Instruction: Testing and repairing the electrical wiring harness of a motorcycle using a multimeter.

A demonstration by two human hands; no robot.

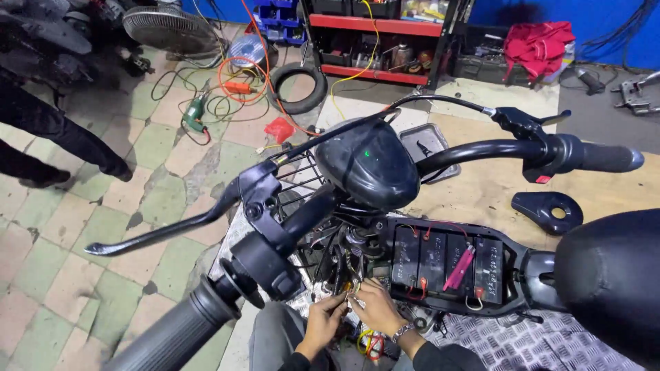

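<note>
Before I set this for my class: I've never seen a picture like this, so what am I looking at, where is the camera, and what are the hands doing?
The one picture comes from a camera on a person's head, looking down. Below is an electric scooter with its floor panel off, baring a row of black batteries with red leads. The left hand and right hand meet at a bundle of wires; what they pinch is too small to tell. Handlebar grips stick out on both sides. On the tiled floor lie a green power tool, an orange cable and a tyre. Another person's legs stand at the left.
</note>
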